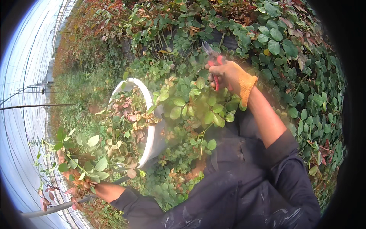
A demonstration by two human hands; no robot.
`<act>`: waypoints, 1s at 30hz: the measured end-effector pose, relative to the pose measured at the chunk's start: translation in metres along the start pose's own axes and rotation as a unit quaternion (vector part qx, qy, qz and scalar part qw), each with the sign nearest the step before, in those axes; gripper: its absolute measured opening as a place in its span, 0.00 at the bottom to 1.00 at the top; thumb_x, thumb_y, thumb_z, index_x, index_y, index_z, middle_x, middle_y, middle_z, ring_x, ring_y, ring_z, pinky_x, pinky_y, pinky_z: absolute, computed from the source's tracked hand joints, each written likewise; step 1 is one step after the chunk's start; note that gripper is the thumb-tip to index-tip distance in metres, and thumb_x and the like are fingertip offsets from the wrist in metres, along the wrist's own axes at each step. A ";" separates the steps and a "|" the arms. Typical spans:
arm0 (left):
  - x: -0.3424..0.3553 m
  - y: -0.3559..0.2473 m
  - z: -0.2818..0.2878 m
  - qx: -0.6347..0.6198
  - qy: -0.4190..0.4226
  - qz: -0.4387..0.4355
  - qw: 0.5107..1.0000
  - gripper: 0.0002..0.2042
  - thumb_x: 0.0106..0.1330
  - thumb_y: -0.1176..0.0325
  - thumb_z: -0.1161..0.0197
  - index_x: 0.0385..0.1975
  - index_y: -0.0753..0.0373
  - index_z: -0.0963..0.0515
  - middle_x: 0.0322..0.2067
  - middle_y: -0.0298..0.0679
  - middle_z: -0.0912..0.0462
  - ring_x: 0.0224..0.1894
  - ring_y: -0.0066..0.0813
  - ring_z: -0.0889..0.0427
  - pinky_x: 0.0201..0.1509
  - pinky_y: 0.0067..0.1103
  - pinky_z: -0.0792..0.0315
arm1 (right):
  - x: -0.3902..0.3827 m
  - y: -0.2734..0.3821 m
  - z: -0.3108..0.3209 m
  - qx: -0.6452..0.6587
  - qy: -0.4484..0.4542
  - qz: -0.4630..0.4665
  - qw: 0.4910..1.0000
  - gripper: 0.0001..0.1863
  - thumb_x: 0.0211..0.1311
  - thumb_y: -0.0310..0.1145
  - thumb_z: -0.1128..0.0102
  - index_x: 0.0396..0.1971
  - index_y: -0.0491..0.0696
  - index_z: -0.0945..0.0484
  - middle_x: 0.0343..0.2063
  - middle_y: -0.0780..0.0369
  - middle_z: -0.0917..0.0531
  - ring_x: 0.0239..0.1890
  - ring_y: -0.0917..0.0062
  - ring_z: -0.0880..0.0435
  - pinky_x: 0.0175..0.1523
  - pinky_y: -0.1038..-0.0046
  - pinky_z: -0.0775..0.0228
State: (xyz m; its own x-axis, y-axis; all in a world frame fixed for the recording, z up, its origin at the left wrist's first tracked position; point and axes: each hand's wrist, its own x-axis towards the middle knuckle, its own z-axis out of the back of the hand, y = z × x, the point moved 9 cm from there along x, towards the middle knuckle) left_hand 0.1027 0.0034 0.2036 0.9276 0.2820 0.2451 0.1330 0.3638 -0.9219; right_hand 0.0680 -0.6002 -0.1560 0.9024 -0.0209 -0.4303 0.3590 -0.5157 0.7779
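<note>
Gripping red-handled pruning shears far right, the gloved right hand closes among green leaves; the bare left hand clasps cut leafy stems near the white bucket.

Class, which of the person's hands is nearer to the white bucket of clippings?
Left. The left hand, gripping a leafy sprig, is beside the white bucket; the gloved right hand holds red-handled pruning shears farther away.

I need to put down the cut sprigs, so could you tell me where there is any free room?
Little is free. The white bucket is heaped with cuttings nearly to its rim. Foliage crowds around the right hand with the red pruning shears. The left hand already holds a leafy sprig.
</note>
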 end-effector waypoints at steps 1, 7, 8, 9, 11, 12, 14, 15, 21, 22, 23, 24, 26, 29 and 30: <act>-0.002 -0.037 -0.014 0.297 -0.002 -0.280 0.913 0.19 0.81 0.56 0.41 0.58 0.67 0.20 0.39 0.44 0.11 0.33 0.36 0.13 0.35 0.33 0.19 | -0.006 0.003 0.003 -0.061 -0.011 0.018 0.998 0.14 0.71 0.39 0.35 0.50 0.48 0.22 0.31 0.64 0.14 0.27 0.77 0.11 0.32 0.75 0.21; 0.091 0.003 -0.016 0.163 0.001 -0.080 0.983 0.13 0.81 0.61 0.37 0.53 0.65 0.20 0.37 0.31 0.15 0.33 0.20 0.17 0.34 0.22 0.23 | -0.043 -0.013 0.016 -0.017 -0.070 0.007 0.997 0.24 0.68 0.39 0.34 0.59 0.42 0.21 0.35 0.62 0.15 0.34 0.74 0.14 0.42 0.70 0.22; 0.094 -0.017 -0.033 0.273 0.018 -0.168 0.947 0.14 0.82 0.59 0.39 0.52 0.65 0.20 0.37 0.30 0.15 0.34 0.20 0.17 0.35 0.22 0.22 | -0.047 -0.018 0.020 -0.027 -0.082 -0.003 0.996 0.24 0.69 0.39 0.35 0.60 0.42 0.21 0.36 0.62 0.15 0.35 0.73 0.14 0.43 0.69 0.21; 0.092 -0.035 -0.048 0.294 0.037 -0.250 0.922 0.15 0.83 0.58 0.40 0.52 0.65 0.20 0.38 0.30 0.15 0.34 0.19 0.17 0.35 0.21 0.22 | -0.051 -0.024 0.024 -0.023 -0.086 -0.007 0.996 0.25 0.68 0.39 0.36 0.61 0.43 0.21 0.36 0.62 0.15 0.34 0.73 0.14 0.42 0.69 0.21; 0.105 -0.034 -0.048 0.065 0.046 -0.182 0.980 0.17 0.82 0.56 0.38 0.53 0.66 0.20 0.39 0.31 0.15 0.37 0.19 0.17 0.39 0.22 0.19 | -0.057 -0.035 0.034 -0.013 -0.104 -0.015 0.994 0.24 0.69 0.38 0.35 0.60 0.43 0.20 0.36 0.62 0.14 0.33 0.74 0.13 0.41 0.70 0.20; 0.108 -0.043 -0.066 -0.042 0.181 -0.173 0.967 0.18 0.81 0.57 0.37 0.56 0.67 0.20 0.42 0.34 0.13 0.39 0.22 0.14 0.42 0.23 0.17 | -0.060 -0.040 0.039 -0.008 -0.115 -0.020 0.993 0.22 0.69 0.38 0.35 0.60 0.44 0.20 0.36 0.62 0.14 0.33 0.74 0.13 0.40 0.71 0.20; 0.113 -0.054 -0.053 0.215 0.087 -0.314 0.921 0.19 0.80 0.57 0.36 0.60 0.65 0.20 0.46 0.38 0.11 0.43 0.26 0.12 0.43 0.25 0.17 | -0.064 -0.050 0.047 0.003 -0.128 -0.029 0.991 0.21 0.69 0.37 0.35 0.59 0.45 0.19 0.36 0.62 0.14 0.32 0.74 0.12 0.39 0.72 0.19; 0.123 -0.043 -0.040 0.125 0.074 -0.294 0.945 0.19 0.78 0.59 0.34 0.62 0.63 0.20 0.48 0.39 0.10 0.44 0.27 0.11 0.43 0.25 0.16 | -0.066 -0.054 0.050 0.010 -0.131 -0.033 0.991 0.22 0.70 0.37 0.35 0.59 0.45 0.19 0.36 0.61 0.14 0.33 0.74 0.12 0.39 0.71 0.19; 0.148 0.093 -0.052 0.334 0.043 -0.210 0.918 0.23 0.74 0.53 0.29 0.62 0.60 0.18 0.50 0.39 0.10 0.44 0.28 0.11 0.45 0.28 0.16 | -0.071 -0.072 0.053 0.025 -0.135 -0.056 0.989 0.22 0.70 0.37 0.35 0.60 0.44 0.20 0.36 0.61 0.14 0.33 0.74 0.12 0.40 0.70 0.19; 0.133 0.141 -0.072 0.383 0.078 -0.155 0.907 0.23 0.74 0.53 0.29 0.61 0.61 0.18 0.49 0.38 0.10 0.44 0.28 0.11 0.45 0.28 0.16 | -0.072 -0.074 0.052 0.019 -0.132 -0.054 0.990 0.22 0.70 0.37 0.35 0.60 0.44 0.20 0.36 0.61 0.14 0.33 0.74 0.12 0.40 0.70 0.19; 0.113 0.188 -0.092 0.430 0.124 -0.111 0.887 0.23 0.74 0.53 0.29 0.60 0.61 0.18 0.48 0.38 0.10 0.43 0.28 0.11 0.45 0.28 0.16 | -0.074 -0.076 0.053 0.011 -0.143 -0.056 0.988 0.22 0.70 0.37 0.35 0.60 0.44 0.20 0.36 0.61 0.14 0.33 0.74 0.13 0.40 0.71 0.19; 0.088 0.235 -0.111 0.481 0.175 -0.067 0.856 0.22 0.73 0.53 0.29 0.59 0.61 0.17 0.48 0.38 0.10 0.43 0.28 0.11 0.45 0.28 0.16 | -0.076 -0.077 0.052 0.020 -0.137 -0.052 0.989 0.22 0.68 0.37 0.34 0.59 0.44 0.20 0.35 0.61 0.15 0.32 0.74 0.13 0.40 0.71 0.19; 0.042 0.310 -0.137 0.570 0.254 -0.017 0.782 0.22 0.73 0.52 0.29 0.57 0.62 0.17 0.46 0.38 0.10 0.42 0.29 0.12 0.45 0.28 0.17 | -0.080 -0.078 0.054 0.004 -0.133 -0.054 0.990 0.28 0.66 0.37 0.33 0.63 0.41 0.23 0.35 0.61 0.15 0.32 0.74 0.14 0.42 0.71 0.18; 0.021 0.357 -0.152 0.616 0.272 0.005 0.740 0.21 0.73 0.51 0.29 0.55 0.62 0.16 0.44 0.37 0.10 0.41 0.29 0.12 0.45 0.28 0.18 | -0.091 -0.078 0.066 -0.015 -0.161 -0.057 0.985 0.31 0.61 0.36 0.35 0.63 0.38 0.24 0.35 0.61 0.16 0.33 0.74 0.14 0.42 0.72 0.19; 0.018 0.361 -0.152 0.621 0.272 0.011 0.735 0.21 0.72 0.51 0.29 0.54 0.63 0.15 0.43 0.37 0.10 0.40 0.29 0.12 0.45 0.28 0.18 | -0.092 -0.081 0.068 -0.006 -0.167 -0.061 0.984 0.31 0.61 0.36 0.35 0.63 0.38 0.24 0.35 0.61 0.16 0.32 0.75 0.14 0.42 0.72 0.19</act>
State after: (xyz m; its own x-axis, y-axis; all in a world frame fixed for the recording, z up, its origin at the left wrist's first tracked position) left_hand 0.2209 0.0052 -0.1706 0.9720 0.0274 -0.2335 0.0068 0.9895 0.1443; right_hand -0.0599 -0.6149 -0.2103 0.7240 -0.2414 -0.6462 0.4645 -0.5220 0.7154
